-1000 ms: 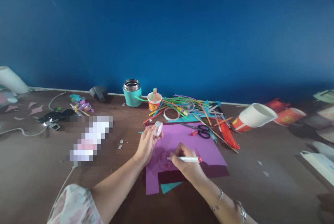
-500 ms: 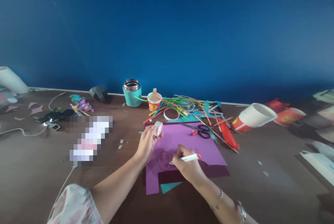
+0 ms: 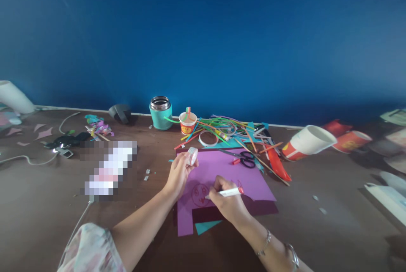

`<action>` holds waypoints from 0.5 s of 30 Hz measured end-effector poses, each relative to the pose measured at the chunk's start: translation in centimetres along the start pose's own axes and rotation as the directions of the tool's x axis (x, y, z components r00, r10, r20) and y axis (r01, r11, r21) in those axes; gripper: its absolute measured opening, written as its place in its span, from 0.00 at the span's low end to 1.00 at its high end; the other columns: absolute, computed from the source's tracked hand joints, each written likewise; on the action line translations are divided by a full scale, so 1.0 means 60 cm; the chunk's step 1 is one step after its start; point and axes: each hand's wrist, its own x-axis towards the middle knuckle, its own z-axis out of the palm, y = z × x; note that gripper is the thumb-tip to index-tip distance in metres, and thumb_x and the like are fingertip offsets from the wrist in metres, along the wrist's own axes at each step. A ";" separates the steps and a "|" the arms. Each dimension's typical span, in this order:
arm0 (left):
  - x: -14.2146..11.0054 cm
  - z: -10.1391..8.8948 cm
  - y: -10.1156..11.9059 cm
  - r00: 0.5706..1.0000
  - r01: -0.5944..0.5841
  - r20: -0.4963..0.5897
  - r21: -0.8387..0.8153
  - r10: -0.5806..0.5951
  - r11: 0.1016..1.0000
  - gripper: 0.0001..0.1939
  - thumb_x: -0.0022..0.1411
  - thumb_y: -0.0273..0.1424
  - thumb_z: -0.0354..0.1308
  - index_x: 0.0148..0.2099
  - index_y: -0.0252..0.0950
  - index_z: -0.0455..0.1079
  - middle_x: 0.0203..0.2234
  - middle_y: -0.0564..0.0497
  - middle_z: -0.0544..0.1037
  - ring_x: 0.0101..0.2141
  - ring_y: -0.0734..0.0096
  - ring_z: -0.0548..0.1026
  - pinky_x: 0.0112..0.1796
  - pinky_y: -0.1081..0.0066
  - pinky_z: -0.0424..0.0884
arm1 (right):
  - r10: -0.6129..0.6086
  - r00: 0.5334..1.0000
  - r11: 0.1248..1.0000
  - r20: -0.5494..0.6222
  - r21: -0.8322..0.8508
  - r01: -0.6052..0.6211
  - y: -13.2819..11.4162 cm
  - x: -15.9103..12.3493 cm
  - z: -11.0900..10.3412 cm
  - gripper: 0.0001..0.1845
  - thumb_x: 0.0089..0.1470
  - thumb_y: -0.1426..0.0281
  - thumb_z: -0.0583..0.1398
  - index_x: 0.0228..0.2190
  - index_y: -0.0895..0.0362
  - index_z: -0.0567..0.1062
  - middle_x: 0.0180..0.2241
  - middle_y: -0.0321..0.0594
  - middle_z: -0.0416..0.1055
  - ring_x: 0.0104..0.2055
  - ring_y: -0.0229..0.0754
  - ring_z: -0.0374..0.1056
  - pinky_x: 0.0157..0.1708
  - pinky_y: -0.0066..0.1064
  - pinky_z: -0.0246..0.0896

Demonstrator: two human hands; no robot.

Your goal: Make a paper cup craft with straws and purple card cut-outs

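My right hand (image 3: pixel 226 198) is closed round a white marker (image 3: pixel 231 192) with a red end. Its tip is at the right side of a round face drawn in red (image 3: pixel 197 195) on the purple paper (image 3: pixel 215 166). The face shows eyes and a small mouth; my fingers partly cover another red drawing beside it. My left hand (image 3: pixel 178 174) rests at the paper's left edge, closed on what looks like a roll of clear tape (image 3: pixel 192 157). Black scissors (image 3: pixel 248 160) and a red marker cap (image 3: pixel 236 162) lie on the paper's upper right.
Behind the paper are a pile of coloured pipe cleaners (image 3: pixel 226 126), a paper cup (image 3: pixel 187 125) and a turquoise thermos jar (image 3: pixel 161 115). A large tilted cup (image 3: pixel 307 143) lies to the right. Leftward are a blurred-out phone-like object (image 3: pixel 111 168) with a cable, and paper scraps (image 3: pixel 100 128).
The marker tip has moved slightly down from the face's right eye to beside its mouth, and red marks there have been added. My left hand stays put with the tape.
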 end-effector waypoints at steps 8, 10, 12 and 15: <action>0.001 -0.001 0.001 1.000 0.003 0.018 0.011 -0.003 1.000 0.11 0.54 0.37 0.59 0.30 0.33 0.69 0.24 0.52 0.73 0.30 0.71 0.73 0.41 0.66 0.69 | 0.009 1.000 1.000 0.002 0.028 -0.009 -0.002 0.000 0.000 0.12 0.42 0.72 0.53 0.15 0.53 0.54 0.12 0.26 0.50 0.16 0.33 0.49 0.16 0.24 0.44; 0.000 0.000 0.001 1.000 0.003 0.018 0.007 -0.003 1.000 0.11 0.53 0.37 0.60 0.29 0.33 0.69 0.23 0.53 0.73 0.30 0.71 0.73 0.41 0.65 0.69 | 0.003 1.000 0.999 0.004 0.032 -0.003 -0.003 -0.001 -0.001 0.12 0.42 0.72 0.54 0.15 0.53 0.54 0.12 0.26 0.51 0.16 0.33 0.50 0.16 0.24 0.44; 0.000 0.000 0.001 1.000 0.002 0.017 0.001 -0.002 1.000 0.11 0.52 0.38 0.60 0.29 0.33 0.70 0.23 0.53 0.73 0.30 0.72 0.73 0.41 0.65 0.69 | -0.001 1.000 1.000 0.001 0.018 0.001 -0.002 -0.001 -0.001 0.12 0.42 0.72 0.54 0.15 0.53 0.54 0.12 0.27 0.51 0.16 0.33 0.50 0.16 0.24 0.44; 0.001 -0.001 -0.001 1.000 -0.004 0.016 -0.003 0.004 1.000 0.11 0.52 0.37 0.60 0.29 0.33 0.70 0.24 0.53 0.73 0.30 0.71 0.73 0.41 0.66 0.69 | -0.003 1.000 1.000 -0.001 -0.011 0.003 -0.002 0.000 -0.001 0.12 0.42 0.72 0.53 0.15 0.53 0.55 0.12 0.27 0.51 0.16 0.33 0.50 0.16 0.24 0.44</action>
